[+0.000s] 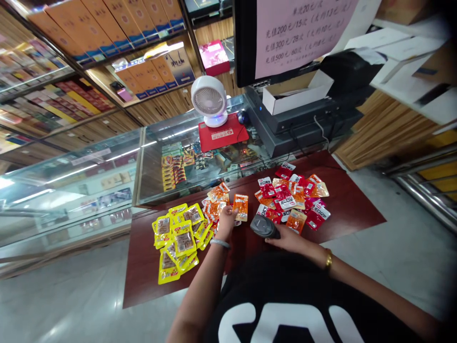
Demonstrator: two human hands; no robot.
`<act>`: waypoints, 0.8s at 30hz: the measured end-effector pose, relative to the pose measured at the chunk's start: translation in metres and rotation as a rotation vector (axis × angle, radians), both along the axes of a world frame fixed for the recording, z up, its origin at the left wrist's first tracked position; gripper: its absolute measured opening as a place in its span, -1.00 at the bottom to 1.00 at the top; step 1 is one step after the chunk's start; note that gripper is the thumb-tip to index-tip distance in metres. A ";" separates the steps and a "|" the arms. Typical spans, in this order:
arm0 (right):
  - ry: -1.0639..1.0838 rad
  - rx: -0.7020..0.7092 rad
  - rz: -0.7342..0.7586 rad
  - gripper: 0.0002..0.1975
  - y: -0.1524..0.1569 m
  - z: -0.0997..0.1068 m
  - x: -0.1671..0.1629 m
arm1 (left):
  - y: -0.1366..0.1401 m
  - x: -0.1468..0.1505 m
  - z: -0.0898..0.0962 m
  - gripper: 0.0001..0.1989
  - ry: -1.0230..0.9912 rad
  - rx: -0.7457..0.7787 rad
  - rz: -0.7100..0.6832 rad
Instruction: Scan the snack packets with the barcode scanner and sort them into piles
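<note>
- Head view: black shirt [303, 305] with white lettering lies nearest the camera.
- Right hand [289, 239] closed around a dark barcode scanner [263, 226] over the dark red table [350, 209].
- Left hand [227, 220] pinches an orange snack packet [241, 206], raised just above the table.
- Yellow packets [178, 238] heaped left; red packets [293, 195] spread right.

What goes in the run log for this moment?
left hand: holds orange packet | right hand: holds scanner | yellow packets left | red packets right
</note>
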State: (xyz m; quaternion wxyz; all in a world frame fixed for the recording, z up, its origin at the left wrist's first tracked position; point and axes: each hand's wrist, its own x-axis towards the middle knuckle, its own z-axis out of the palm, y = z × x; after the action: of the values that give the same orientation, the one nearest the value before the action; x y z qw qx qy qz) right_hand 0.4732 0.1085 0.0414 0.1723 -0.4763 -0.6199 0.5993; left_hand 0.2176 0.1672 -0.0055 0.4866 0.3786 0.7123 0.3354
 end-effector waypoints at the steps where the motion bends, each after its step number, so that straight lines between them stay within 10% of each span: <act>1: -0.009 0.001 0.002 -0.48 -0.001 -0.002 0.002 | 0.001 0.006 0.001 -0.72 -0.028 -0.018 0.013; 7: -0.017 -0.024 0.011 -0.44 -0.004 -0.010 0.004 | 0.003 0.047 0.016 -0.67 -0.352 0.046 -0.272; 15: -0.035 -0.024 0.031 -0.48 -0.002 -0.007 -0.001 | -0.037 -0.031 0.021 -0.51 0.889 -0.194 -0.158; 24: -0.020 -0.005 0.062 -0.49 0.001 -0.006 -0.006 | -0.049 -0.061 0.002 -0.73 0.752 -0.308 -0.314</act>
State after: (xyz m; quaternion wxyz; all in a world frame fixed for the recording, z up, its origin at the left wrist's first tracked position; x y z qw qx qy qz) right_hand 0.4674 0.1093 0.0356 0.1462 -0.4630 -0.6347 0.6012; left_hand 0.1570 0.1182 -0.0036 0.2894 0.5009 0.8156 -0.0141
